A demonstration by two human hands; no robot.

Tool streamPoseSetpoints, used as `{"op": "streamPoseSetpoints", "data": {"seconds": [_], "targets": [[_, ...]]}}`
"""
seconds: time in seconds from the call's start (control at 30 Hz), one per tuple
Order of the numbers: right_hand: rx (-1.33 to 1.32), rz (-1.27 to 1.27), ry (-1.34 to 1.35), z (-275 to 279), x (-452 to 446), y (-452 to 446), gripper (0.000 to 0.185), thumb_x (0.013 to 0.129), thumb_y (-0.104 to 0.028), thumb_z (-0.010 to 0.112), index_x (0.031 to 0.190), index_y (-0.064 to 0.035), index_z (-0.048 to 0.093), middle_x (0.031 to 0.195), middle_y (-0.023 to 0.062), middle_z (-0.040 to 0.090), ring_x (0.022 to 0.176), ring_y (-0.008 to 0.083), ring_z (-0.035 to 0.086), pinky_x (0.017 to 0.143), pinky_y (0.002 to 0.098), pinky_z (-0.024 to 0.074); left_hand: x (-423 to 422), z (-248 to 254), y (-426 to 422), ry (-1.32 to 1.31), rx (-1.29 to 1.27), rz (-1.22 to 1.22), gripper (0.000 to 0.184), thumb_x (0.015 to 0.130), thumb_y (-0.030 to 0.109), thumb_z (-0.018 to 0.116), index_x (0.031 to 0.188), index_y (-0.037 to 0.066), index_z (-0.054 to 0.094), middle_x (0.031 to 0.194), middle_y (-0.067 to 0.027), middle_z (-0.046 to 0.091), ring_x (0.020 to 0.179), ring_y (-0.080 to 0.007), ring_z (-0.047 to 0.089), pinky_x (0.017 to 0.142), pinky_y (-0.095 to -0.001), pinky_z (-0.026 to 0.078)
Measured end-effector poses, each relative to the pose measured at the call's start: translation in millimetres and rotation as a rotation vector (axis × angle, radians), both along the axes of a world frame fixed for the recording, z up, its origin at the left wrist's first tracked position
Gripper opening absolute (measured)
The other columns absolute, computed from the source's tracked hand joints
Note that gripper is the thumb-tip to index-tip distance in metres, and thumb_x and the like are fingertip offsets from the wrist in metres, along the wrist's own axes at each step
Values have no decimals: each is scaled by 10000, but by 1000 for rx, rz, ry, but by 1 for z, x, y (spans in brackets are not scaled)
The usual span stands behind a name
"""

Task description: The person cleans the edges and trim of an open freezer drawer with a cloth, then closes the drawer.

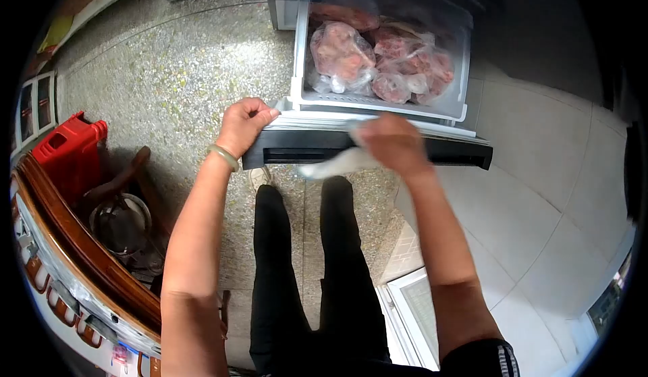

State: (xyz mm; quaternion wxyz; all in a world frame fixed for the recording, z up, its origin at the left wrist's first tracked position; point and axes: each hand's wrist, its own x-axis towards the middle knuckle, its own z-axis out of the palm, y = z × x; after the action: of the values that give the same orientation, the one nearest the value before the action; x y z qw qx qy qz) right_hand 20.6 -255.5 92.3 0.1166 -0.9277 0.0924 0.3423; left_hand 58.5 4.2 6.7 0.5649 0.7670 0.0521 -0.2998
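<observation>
A freezer drawer (pixel 297 87) stands pulled out in front of me, with a black front panel and a white seal along its top edge. Inside it lie several plastic bags of red meat (pixel 342 51). My left hand (pixel 244 126), a pale bangle on its wrist, grips the left end of the drawer front, thumb and fingers closed at the seal. Over the middle of the front is my right hand (pixel 393 142), smeared by motion, closed on a white cloth (pixel 341 164) that hangs down across the panel's handle slot.
Speckled floor (pixel 169 73) spreads to the left, pale wall tiles (pixel 526 174) to the right. A red plastic container (pixel 71 151) and a wooden chair (pixel 118 181) stand at the left, beside a wooden table edge (pixel 88 242). My legs are just below the drawer.
</observation>
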Motion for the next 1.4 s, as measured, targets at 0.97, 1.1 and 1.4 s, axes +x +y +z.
{"op": "streamPoseSetpoints", "data": {"seconds": [0.97,1.1,1.4], "targets": [[287,201,-184,-15,35,152,215,823,-231,595,798,-28,661,756,131,616,706,273,616,665,387,472,-41,-6,10,215,-331,576,215,945,126,430,1065,11,565,991,-45,607,881,-94,530,804,-234,427],[1180,-363,-43,-37,14,101,209,852,-202,583,893,-12,657,787,37,631,732,146,613,649,300,473,-51,-6,9,53,-237,632,220,944,101,395,1080,4,537,1063,-93,571,964,-151,525,867,-260,405],[1737,-1140,130,-15,-61,42,363,869,-192,570,1179,-7,528,1078,48,597,969,146,567,861,297,443,-108,99,-35,-241,-41,145,393,776,97,613,1152,30,519,1250,-158,472,1180,-282,427,1012,-374,311]]}}
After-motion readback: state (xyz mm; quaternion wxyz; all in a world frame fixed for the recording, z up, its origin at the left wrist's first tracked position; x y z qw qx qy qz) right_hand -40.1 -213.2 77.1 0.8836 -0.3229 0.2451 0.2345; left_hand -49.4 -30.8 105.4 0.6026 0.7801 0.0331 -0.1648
